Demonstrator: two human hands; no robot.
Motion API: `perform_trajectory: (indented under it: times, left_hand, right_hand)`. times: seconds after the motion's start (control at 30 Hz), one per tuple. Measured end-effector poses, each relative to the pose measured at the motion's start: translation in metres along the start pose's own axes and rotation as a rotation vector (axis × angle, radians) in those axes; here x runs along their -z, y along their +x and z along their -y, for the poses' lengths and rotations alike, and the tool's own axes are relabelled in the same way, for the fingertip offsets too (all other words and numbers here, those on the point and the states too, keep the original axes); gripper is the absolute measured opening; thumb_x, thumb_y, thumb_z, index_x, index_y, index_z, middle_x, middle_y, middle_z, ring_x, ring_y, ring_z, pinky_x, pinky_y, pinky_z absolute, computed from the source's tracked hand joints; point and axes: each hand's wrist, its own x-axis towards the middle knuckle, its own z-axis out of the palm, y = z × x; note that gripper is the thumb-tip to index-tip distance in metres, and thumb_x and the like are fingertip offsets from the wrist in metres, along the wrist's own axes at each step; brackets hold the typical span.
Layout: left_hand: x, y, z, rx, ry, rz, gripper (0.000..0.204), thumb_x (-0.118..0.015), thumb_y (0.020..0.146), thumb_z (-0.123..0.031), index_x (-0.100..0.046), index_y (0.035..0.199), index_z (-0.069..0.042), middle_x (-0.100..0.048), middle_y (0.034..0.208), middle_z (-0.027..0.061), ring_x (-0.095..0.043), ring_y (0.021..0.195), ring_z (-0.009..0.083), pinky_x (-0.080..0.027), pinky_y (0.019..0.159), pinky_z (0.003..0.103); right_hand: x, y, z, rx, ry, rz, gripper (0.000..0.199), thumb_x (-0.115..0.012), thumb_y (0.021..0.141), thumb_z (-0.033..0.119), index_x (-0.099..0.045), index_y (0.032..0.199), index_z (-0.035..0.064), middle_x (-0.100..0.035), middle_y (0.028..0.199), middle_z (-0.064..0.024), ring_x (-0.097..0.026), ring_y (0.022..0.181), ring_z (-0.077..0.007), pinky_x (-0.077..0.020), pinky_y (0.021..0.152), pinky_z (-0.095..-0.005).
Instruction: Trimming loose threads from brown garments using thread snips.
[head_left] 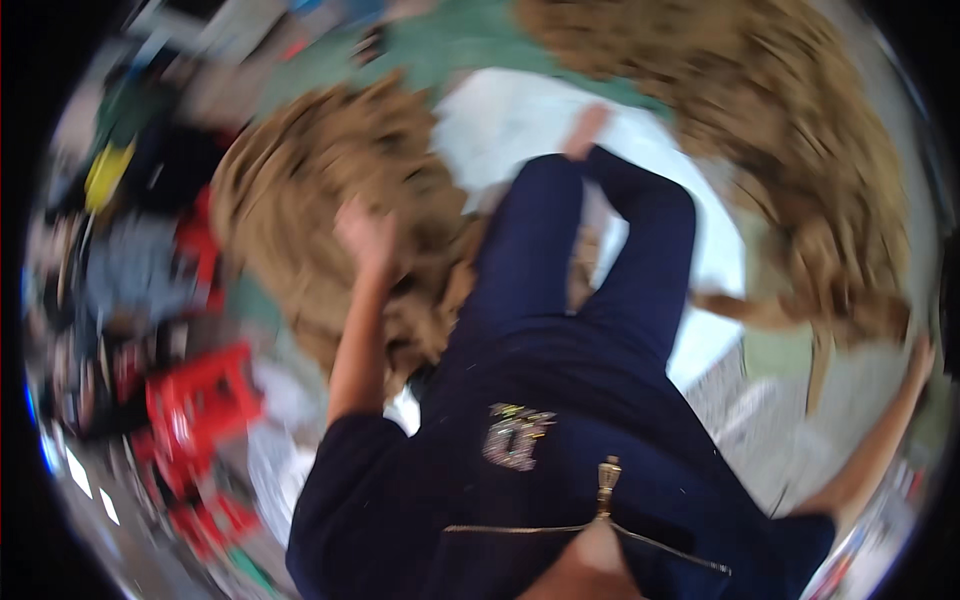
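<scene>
A heaped pile of brown cloth pieces (300,190) lies to my left. My left hand (370,235) is over the pile and seems to touch its top; motion smears the fingers, so I cannot see whether cloth is between them. Far out at the right rim is my right hand (922,358), with the arm stretched out. It is nearest to the end of a long spread of brown cloth pieces (800,180). Blur and the picture's edge hide what its fingers do.
I sit with bent legs over a white sheet (500,120) on the floor. One brown strip (750,308) reaches across its right edge. At left stand red plastic stools or crates (205,395), a yellow item (108,177) and clear plastic bags (280,460). Green flooring (450,40) shows beyond.
</scene>
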Motion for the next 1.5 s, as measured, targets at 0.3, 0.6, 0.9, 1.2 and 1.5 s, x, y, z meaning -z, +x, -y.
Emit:
perform_trajectory:
  times: [0.3,0.6,0.9,1.2,1.5]
  left_hand:
    - [0.045,0.065,0.081,0.925,-0.062,-0.381,0.085,-0.077,0.075,-0.028,-0.030,0.141,-0.001,-0.020,0.151,0.0254,-0.028,0.135,0.0440,-0.030,0.107,0.055]
    - [0.032,0.077,0.074,0.432,0.272,-0.531,0.041,-0.067,0.079,-0.029,-0.054,0.110,-0.005,-0.056,0.117,0.0192,-0.051,0.108,0.0367,-0.037,0.093,0.049]
    - [-0.030,0.011,-0.051,0.320,-0.700,0.202,0.041,-0.050,0.096,-0.036,-0.065,0.092,0.001,-0.067,0.083,0.0157,-0.063,0.080,0.0285,-0.050,0.077,0.040]
    - [0.144,-0.085,-0.223,-0.441,-1.442,0.611,0.025,-0.052,0.100,-0.019,-0.055,0.082,-0.003,-0.054,0.068,0.0031,-0.049,0.062,0.0088,-0.045,0.060,0.028]
    - [0.157,-0.040,-0.195,-0.954,-0.806,0.178,0.043,-0.072,0.079,-0.027,-0.059,0.112,-0.003,-0.060,0.109,0.0144,-0.057,0.101,0.0325,-0.042,0.092,0.044]
  right_hand:
    - [-0.439,-0.298,0.087,-0.173,0.269,0.664,0.004,-0.063,0.092,0.011,-0.060,0.093,0.0082,-0.053,0.073,0.0047,-0.046,0.060,-0.0035,-0.0331,0.053,-0.0194]
    - [-0.487,-0.381,0.129,-0.263,0.457,0.595,0.004,-0.060,0.094,0.007,-0.060,0.097,0.0063,-0.055,0.075,0.0018,-0.048,0.062,-0.0048,-0.0366,0.054,-0.0180]
    - [-0.535,-0.424,0.233,-0.198,0.622,0.623,0.009,-0.060,0.095,0.009,-0.061,0.104,0.0063,-0.057,0.076,0.0018,-0.048,0.058,-0.0037,-0.0332,0.051,-0.0155]
    - [-0.565,-0.503,0.378,0.417,0.889,1.012,0.057,-0.074,0.073,0.010,-0.051,0.124,0.0002,-0.051,0.132,-0.0143,-0.057,0.081,-0.0151,-0.0476,0.078,-0.0298]
    - [-0.476,-0.419,0.340,-0.325,1.545,0.568,0.035,-0.056,0.091,0.011,-0.054,0.125,0.0012,-0.062,0.099,-0.0041,-0.050,0.057,-0.0038,-0.0459,0.102,-0.0409]
